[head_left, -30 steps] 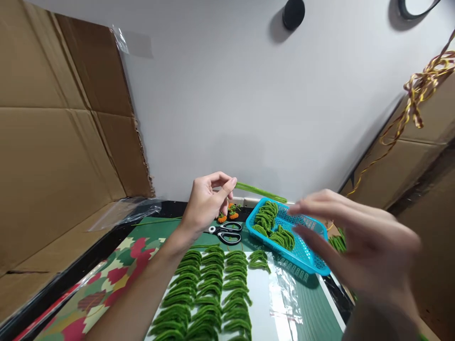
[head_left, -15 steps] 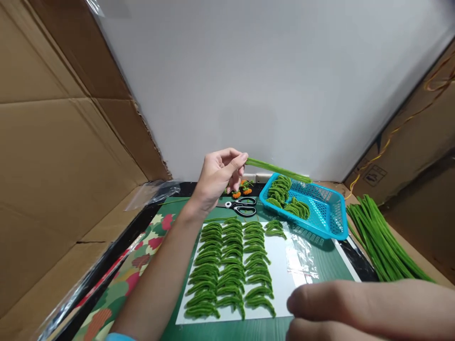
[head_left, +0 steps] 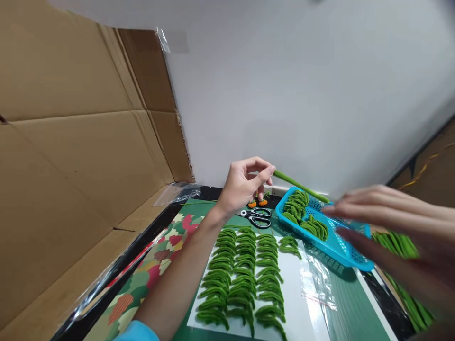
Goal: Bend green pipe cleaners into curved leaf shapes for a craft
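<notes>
My left hand (head_left: 247, 182) pinches one end of a fuzzy green pipe cleaner (head_left: 298, 183) between thumb and fingertips. The pipe cleaner slants down to the right, above the blue basket (head_left: 355, 265). Close to its far end is my right hand (head_left: 387, 232), smeared by motion, with fingers stretched and thumb apart. Whether a right fingertip touches the pipe cleaner I cannot tell. Below lies a white sheet (head_left: 295, 293) bearing columns of short curved green pieces (head_left: 245, 270). More curved green pieces (head_left: 298, 206) lie in the basket's left part.
Black-handled scissors (head_left: 259, 218) lie behind the sheet, near small orange pieces (head_left: 263, 202). A bundle of long green pipe cleaners (head_left: 394, 244) is at the right, partly behind my right hand. Clear plastic (head_left: 316, 279) covers the sheet's right side. Cardboard (head_left: 88, 156) walls the left.
My right hand has risen from the lower right to the pipe cleaner's far end, its thumb and fingers apart. The left hand still holds the pipe cleaner. The camera view has shifted and tilted.
</notes>
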A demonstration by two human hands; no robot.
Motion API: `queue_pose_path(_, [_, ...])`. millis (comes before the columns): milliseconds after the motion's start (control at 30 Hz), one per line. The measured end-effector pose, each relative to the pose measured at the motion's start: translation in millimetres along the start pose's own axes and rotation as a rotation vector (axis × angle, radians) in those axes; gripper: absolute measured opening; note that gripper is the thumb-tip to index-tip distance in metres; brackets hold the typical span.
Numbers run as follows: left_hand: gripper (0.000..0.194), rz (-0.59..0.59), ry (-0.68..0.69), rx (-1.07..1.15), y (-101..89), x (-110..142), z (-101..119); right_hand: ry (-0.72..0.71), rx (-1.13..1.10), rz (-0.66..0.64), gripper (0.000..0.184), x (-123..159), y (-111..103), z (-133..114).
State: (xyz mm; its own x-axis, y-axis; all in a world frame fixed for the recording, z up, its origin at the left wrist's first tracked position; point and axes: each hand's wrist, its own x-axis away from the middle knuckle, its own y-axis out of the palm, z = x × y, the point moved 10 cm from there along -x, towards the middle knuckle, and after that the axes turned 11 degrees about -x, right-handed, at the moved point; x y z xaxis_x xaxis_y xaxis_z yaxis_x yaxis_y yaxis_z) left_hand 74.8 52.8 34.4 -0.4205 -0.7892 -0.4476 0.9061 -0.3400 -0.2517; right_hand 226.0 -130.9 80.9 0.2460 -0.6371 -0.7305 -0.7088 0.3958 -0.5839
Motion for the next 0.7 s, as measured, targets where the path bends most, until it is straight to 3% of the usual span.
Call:
queue_pose_path(100, [0.024, -0.053, -0.002, -0.024, 5.6, 1, -1, 0.128, 0.082, 0.075, 0.020, -23, 1, 39])
queue_pose_path(200, [0.027, -0.115, -0.024, -0.022, 14.1, 3, -3, 0.248, 0.077, -0.058, 0.029, -27, 30, 67])
queue_pose_path(333, [0.031, -0.165, -0.033, 0.014, 24.7, 5, -3, 0.355, -0.021, -0.197, 0.024, -22, 59, 81])
queue_pose_path(500, [0.033, -0.183, -0.035, 0.043, 36.1, 11, 0, 0.398, -0.255, -0.199, 0.029, -21, 66, 86])
queue_pose_path(600, [0.041, -0.183, -0.033, 0.063, 45.2, 15, 0, 0.445, -0.524, -0.126, 0.033, -21, 63, 94])
queue_pose_path(700, [0.043, -0.171, -0.051, 0.055, 52.5, 16, -6, 0.483, -0.764, 0.127, 0.027, -20, 49, 108])
